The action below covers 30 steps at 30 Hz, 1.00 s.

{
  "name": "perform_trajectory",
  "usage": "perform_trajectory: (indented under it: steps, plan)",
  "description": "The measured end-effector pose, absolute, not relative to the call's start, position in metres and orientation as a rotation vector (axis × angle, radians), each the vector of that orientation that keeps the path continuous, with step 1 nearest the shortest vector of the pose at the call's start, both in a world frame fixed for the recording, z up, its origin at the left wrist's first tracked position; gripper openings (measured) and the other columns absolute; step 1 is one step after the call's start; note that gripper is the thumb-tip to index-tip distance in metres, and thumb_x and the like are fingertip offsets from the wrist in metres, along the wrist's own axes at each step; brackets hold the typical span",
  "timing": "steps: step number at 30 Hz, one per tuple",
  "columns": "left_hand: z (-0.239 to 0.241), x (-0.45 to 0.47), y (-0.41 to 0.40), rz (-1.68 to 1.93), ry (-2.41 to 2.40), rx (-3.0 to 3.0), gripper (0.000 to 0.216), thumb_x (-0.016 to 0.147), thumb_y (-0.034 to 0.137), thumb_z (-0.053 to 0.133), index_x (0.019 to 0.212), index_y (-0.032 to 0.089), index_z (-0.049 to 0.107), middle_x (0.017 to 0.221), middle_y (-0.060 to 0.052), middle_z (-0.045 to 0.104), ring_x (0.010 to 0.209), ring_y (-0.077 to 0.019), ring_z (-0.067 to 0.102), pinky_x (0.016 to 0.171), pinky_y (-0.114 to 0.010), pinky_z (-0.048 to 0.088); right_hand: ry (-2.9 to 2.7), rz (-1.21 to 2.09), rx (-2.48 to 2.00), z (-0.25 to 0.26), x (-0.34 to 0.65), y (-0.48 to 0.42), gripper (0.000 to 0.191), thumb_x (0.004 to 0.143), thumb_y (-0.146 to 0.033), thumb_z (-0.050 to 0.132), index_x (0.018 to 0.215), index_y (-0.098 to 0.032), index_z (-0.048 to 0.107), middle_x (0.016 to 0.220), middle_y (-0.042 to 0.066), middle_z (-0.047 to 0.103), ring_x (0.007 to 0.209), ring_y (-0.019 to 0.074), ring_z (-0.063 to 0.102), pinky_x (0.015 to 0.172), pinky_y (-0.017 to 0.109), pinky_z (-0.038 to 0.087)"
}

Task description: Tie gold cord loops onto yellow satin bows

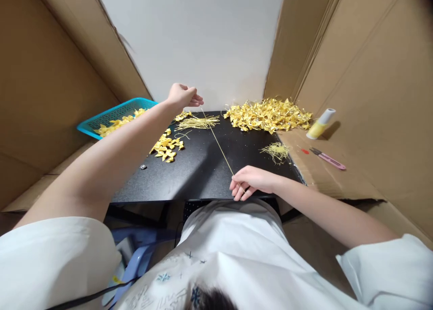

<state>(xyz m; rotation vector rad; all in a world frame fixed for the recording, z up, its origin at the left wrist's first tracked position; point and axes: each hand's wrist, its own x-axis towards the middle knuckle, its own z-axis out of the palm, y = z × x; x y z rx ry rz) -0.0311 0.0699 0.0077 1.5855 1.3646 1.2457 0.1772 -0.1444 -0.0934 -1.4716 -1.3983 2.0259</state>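
Observation:
A thin yellow cord (219, 146) stretches straight and slanting between my two hands above the black table (203, 179). My left hand (184, 95) is raised at the far side, its fingers closed on the cord's upper end. Close to the table's front edge, my right hand (248, 181) pinches the lower end between thumb and fingers. Beneath the left hand lies a bundle of similar yellow cords (198, 122). Small yellow ribbon bows (167, 147) are scattered left of the cord, partly behind my left forearm.
A blue basket (98, 114) with yellow ribbon pieces stands at the left. At the back right is a heap of yellow ribbon flowers (267, 115). Thread clippings (277, 152), a thread spool (321, 124) and pink snips (328, 158) lie at the right. Cardboard walls (372, 75) flank the table.

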Motion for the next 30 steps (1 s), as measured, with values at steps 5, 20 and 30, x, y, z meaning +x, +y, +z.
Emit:
perform_trajectory:
  steps: [5, 20, 30]
  plan:
    - [-0.035, -0.021, 0.066, 1.172, 1.323, 1.467, 0.008, 0.065, 0.013, 0.058, 0.073, 0.015, 0.055, 0.066, -0.014, 0.07, 0.081, -0.0276, 0.072, 0.09, -0.048, 0.055, -1.365, 2.042, -1.524, -0.097, 0.188, -0.176, 0.027, 0.092, -0.025, 0.049, 0.072, -0.012, 0.063, 0.07, 0.006, 0.07, 0.06, 0.0116, 0.07, 0.053, 0.017, 0.05]
    - [-0.081, -0.139, -0.033, 0.642, 1.796, 2.093, 0.026, 0.067, 0.043, 0.056, 0.063, 0.019, 0.065, 0.054, 0.0, 0.062, 0.055, -0.016, 0.053, 0.055, -0.025, 0.042, -2.46, 0.693, -1.767, -0.077, 0.274, -0.181, 0.033, 0.091, -0.029, 0.041, 0.065, -0.018, 0.058, 0.063, 0.002, 0.062, 0.057, 0.0136, 0.053, 0.056, 0.025, 0.034]
    - [-0.116, -0.244, -0.111, 0.674, 1.66, 2.363, 0.024, 0.078, 0.049, 0.052, 0.068, 0.03, 0.063, 0.079, 0.002, 0.068, 0.079, -0.0233, 0.062, 0.079, -0.036, 0.047, -2.846, 0.113, -1.386, -0.105, 0.239, -0.154, 0.032, 0.096, -0.026, 0.039, 0.074, -0.019, 0.061, 0.08, 0.008, 0.069, 0.071, 0.0192, 0.063, 0.064, 0.03, 0.035]
